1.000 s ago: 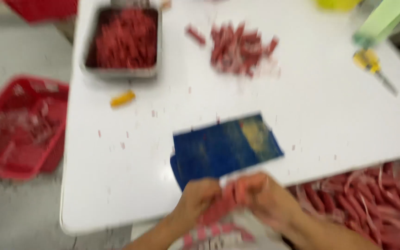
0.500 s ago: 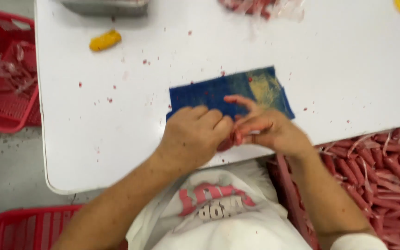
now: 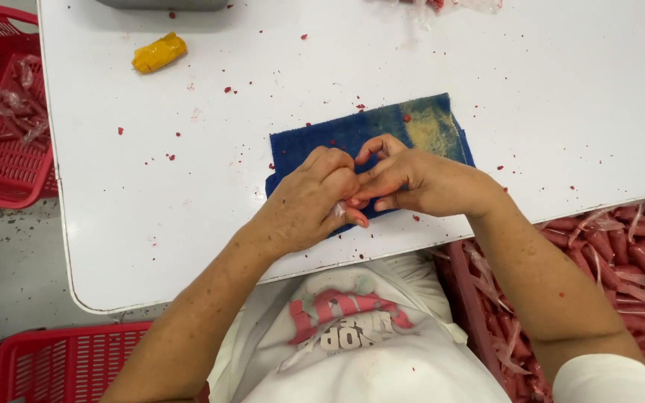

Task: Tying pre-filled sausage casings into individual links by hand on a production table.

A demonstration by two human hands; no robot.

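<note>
Nearest the camera is the person's white shirt (image 3: 367, 351) with a pink print. Left of it stands a red crate (image 3: 69, 362), and at the right a bin (image 3: 463, 298) holds a heap of red sausages (image 3: 621, 254) with loose clear casings among them.

Above the table's (image 3: 188, 186) near edge the 2 hands meet over a blue cloth (image 3: 371, 134). The left hand (image 3: 311, 201) is curled, its fingers closed around a small pinkish piece (image 3: 354, 211) with a scrap of clear film at it; only the tip of that piece shows between the knuckles. The right hand (image 3: 416, 179) pinches the same piece from the other side with thumb and forefinger, its other fingers bent loosely. Since most of the piece is hidden, its long axis cannot be told for sure; the visible end seems to run across, from 1 hand toward the other, roughly along the table's near edge.

The cloth lies flat under the hands, long side across the table and slightly tilted, with a yellowish stain at its far right corner.

Red crumbs (image 3: 227, 90) speckle the white tabletop. Farther left lies 1 yellow lump (image 3: 158, 53), well apart from the hands. Beyond the table's left edge stands a red basket (image 3: 1, 112) holding crumpled film.
</note>
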